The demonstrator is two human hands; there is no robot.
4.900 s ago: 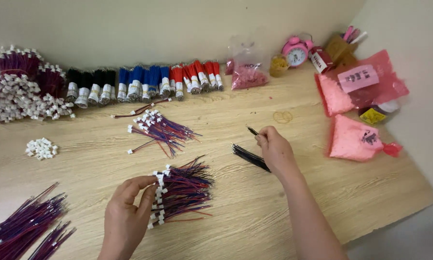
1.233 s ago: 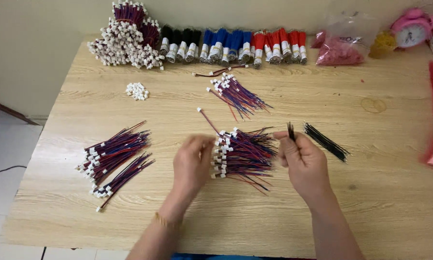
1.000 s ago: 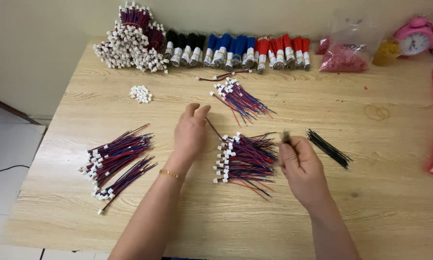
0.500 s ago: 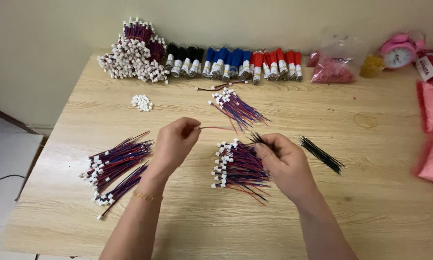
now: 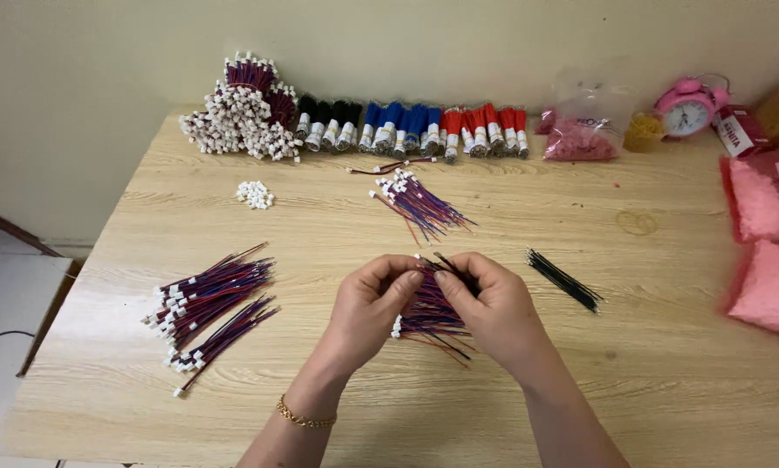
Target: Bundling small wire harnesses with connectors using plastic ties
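Near the desk's front edge, the left hand [image 5: 368,308] and right hand [image 5: 492,305] meet over a pile of red-and-blue wire leads [image 5: 431,314] lying on the desk [image 5: 667,381]. Both hands pinch, fingertips nearly touching, on a thin lead and what looks like a short black piece held just above the pile, apparently raised clear of it for fine fingertip work. A gold bracelet [image 5: 301,419] circles the left wrist. Toward the left edge lie two sorted wire bundles [image 5: 209,299]; right of the hands, black strips [image 5: 563,279]. Mid-desk: a smaller wire bundle [image 5: 420,204] and loose white connectors [image 5: 255,193]. Along the back edge stand a connector heap [image 5: 238,113], coloured wire rolls [image 5: 411,130], a pink alarm clock [image 5: 686,108]; pink bags [image 5: 766,234] at the right edge.
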